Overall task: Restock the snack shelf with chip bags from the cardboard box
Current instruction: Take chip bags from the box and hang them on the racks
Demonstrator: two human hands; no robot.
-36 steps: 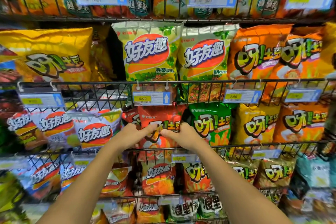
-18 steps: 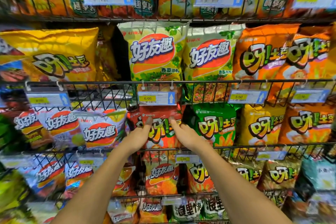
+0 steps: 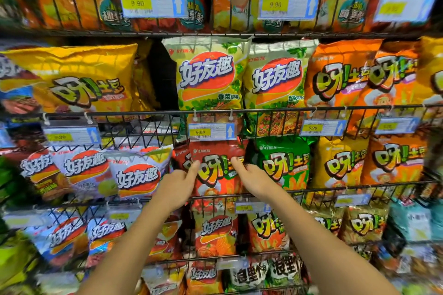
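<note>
Task's thing: the red chip bag [image 3: 217, 175] stands upright behind the front rail of the wire shelf [image 3: 359, 188], about mid-width.
Hands: the left hand [image 3: 177, 187] and right hand [image 3: 254, 179] press outstretched fingers on the bag's face, gripping nothing.
Progress: this bag is already in its slot and probably only needs squaring up. The rows around it look full. The cardboard box is out of view, so what remains cannot be told.
Bag writing: 呀!土豆 on the red bag and on the green bag [image 3: 285, 163] touching its right side.
Shelf above: two pale bags [image 3: 211, 74] read 好友趣.
Price tags: 6.00 [image 3: 211, 130] just above the red bag, 5.90 [image 3: 321, 127], and 9.90 [image 3: 149, 2] on the top rail.
</note>
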